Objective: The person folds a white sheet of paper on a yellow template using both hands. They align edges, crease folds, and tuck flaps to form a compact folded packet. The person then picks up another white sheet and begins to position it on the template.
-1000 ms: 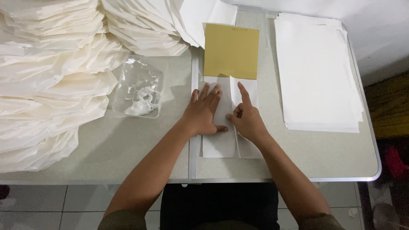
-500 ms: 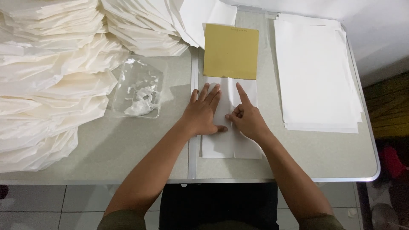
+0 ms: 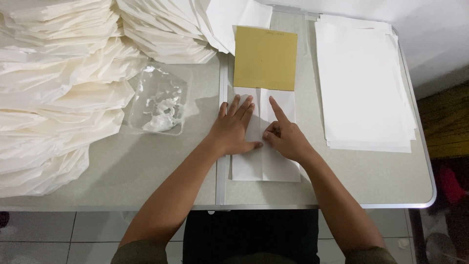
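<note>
On bench, folded white paper lies long and narrow, centre crease; left hand spread flat, right hand pressing, forefinger extended.

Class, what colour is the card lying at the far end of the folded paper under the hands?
Mustard yellow card, seen in the head view.

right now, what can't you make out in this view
- Head view: the part of the folded white paper under the left hand and right hand is hidden by them.
- The paper's top end is hidden under the yellow card.
- The piles of folded paper run past the left and top edges, so their extent is unknown.
- What is inside the clear bag is too small and crumpled to identify.
</note>
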